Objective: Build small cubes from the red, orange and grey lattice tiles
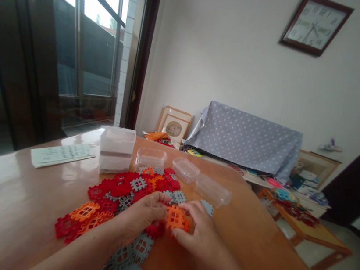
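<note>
Between my two hands, above the table, is an orange interlocking plastic tile [175, 217] with a window-like grid and toothed edges. My right hand [199, 228] grips its right side, thumb below and fingers above. My left hand [148, 212] is closed at the tile's left edge, its fingertips pinched; whether they hold a second piece I cannot make out. Under and around my left hand lies a spread of loose tiles: red tiles [106, 187], orange tiles [84, 211] and grey tiles [142, 246].
Clear plastic boxes [117, 146] stand stacked at the back, with shallow clear trays [186, 170] to their right. Handwritten paper sheets [61, 154] lie at the left of the wooden table [235, 240]. A low wooden stool [322, 238] stands off to the right.
</note>
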